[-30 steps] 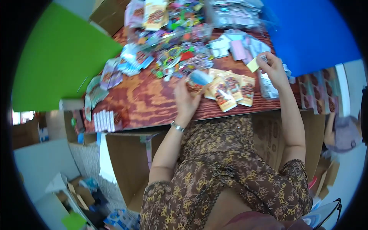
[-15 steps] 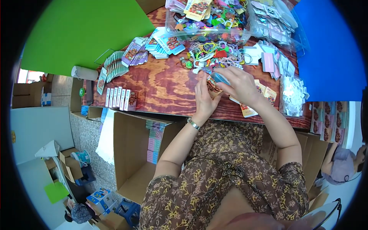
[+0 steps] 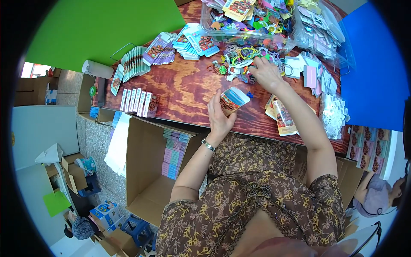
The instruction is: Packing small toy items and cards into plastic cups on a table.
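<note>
I am receiving a bright, mostly sharp view; the far-left opening [image 3: 31,70] is glaring white, black fisheye corners are surrounding it all.

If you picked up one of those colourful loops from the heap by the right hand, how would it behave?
Probably floppy: the heap of loops shows thin cords bending every way. Each is likely light, being so slender. Pulling one might drag others along, since they cross one another beside the right hand.

Room to pass is offered over the bare tabletop [image 3: 182,92] between the small boxes [image 3: 139,103] and the left hand [image 3: 219,121]; farther back, the way is blocked by heaped trinkets [image 3: 240,58] and a plastic bin [image 3: 246,38], and rightward by the right forearm [image 3: 303,113] and yellow cards [image 3: 285,118]
</note>
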`<state>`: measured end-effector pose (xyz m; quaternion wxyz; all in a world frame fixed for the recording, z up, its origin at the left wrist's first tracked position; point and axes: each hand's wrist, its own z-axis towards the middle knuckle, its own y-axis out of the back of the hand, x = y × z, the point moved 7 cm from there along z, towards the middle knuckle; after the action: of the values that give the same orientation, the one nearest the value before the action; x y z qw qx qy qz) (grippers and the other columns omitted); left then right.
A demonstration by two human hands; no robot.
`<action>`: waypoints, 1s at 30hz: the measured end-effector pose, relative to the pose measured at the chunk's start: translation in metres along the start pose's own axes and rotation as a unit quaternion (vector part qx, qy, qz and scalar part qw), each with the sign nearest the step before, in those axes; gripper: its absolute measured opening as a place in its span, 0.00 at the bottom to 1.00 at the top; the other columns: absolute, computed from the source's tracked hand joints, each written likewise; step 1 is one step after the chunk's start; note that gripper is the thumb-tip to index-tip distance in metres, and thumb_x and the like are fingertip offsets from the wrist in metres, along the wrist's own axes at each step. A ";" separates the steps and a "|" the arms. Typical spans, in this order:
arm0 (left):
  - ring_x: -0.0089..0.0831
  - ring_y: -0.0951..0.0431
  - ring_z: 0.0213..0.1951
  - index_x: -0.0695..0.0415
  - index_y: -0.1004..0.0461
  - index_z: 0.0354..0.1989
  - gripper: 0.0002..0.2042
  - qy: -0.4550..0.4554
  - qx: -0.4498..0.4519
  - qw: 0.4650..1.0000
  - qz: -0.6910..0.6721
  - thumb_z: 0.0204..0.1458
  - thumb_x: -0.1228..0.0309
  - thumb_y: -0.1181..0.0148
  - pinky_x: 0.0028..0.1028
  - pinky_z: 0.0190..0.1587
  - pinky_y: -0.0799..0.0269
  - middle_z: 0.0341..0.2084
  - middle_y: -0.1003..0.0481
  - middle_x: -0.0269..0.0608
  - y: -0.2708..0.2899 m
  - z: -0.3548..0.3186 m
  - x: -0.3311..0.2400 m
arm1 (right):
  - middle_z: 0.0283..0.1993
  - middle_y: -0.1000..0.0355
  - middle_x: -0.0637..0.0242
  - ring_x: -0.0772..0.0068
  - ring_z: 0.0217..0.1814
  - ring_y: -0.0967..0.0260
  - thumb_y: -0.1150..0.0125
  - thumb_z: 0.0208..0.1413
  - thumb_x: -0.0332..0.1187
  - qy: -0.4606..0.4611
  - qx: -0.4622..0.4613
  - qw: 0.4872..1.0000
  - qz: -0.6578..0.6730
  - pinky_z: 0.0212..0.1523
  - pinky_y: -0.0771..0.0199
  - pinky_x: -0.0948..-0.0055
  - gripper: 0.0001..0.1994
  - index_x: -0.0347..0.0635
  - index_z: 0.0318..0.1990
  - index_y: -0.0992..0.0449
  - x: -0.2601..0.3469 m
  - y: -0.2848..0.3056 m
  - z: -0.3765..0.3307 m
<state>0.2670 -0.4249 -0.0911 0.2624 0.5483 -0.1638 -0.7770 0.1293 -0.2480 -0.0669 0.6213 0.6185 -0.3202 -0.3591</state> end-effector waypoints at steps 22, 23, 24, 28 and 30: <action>0.53 0.33 0.54 0.65 0.43 0.65 0.44 0.005 -0.014 0.999 0.031 0.39 0.71 0.23 0.45 0.57 0.35 0.52 0.32 0.55 -0.026 0.026 -0.015 | 0.27 0.27 0.66 0.76 0.31 0.29 0.40 0.60 0.32 -0.069 0.001 0.946 0.318 0.33 0.31 0.70 0.11 0.40 0.47 0.20 -0.044 0.099 -0.004; 0.52 0.33 0.54 0.65 0.43 0.65 0.44 0.011 -0.013 0.999 0.032 0.39 0.70 0.23 0.45 0.57 0.35 0.52 0.32 0.54 -0.027 0.026 -0.014 | 0.27 0.27 0.66 0.76 0.31 0.29 0.40 0.60 0.32 -0.071 0.000 0.946 0.317 0.33 0.31 0.70 0.11 0.40 0.47 0.20 -0.044 0.099 -0.004; 0.52 0.33 0.54 0.65 0.43 0.65 0.44 0.011 -0.012 0.999 0.031 0.39 0.70 0.23 0.45 0.57 0.35 0.52 0.32 0.54 -0.027 0.026 -0.014 | 0.26 0.27 0.66 0.76 0.29 0.30 0.40 0.60 0.31 -0.082 -0.009 0.941 0.328 0.32 0.32 0.71 0.10 0.39 0.47 0.20 -0.046 0.097 -0.005; 0.52 0.32 0.54 0.65 0.43 0.65 0.43 0.011 -0.026 0.999 0.031 0.40 0.68 0.24 0.45 0.58 0.35 0.51 0.32 0.55 -0.019 0.023 -0.011 | 0.25 0.27 0.67 0.81 0.28 0.30 0.39 0.58 0.29 -0.105 -0.018 0.888 0.447 0.31 0.32 0.71 0.11 0.39 0.47 0.21 -0.049 0.084 -0.007; 0.52 0.32 0.54 0.65 0.43 0.65 0.43 0.016 -0.034 0.999 0.037 0.41 0.67 0.24 0.45 0.58 0.35 0.51 0.32 0.55 -0.014 0.022 -0.008 | 0.26 0.26 0.65 0.78 0.29 0.27 0.39 0.57 0.28 -0.072 -0.011 0.912 0.404 0.31 0.30 0.69 0.12 0.41 0.49 0.21 -0.043 0.083 -0.005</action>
<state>0.2458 -0.4098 -0.0845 0.3120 0.5451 -0.1534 -0.7629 0.1140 -0.2109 0.0180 0.6955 0.4021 -0.5823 -0.1248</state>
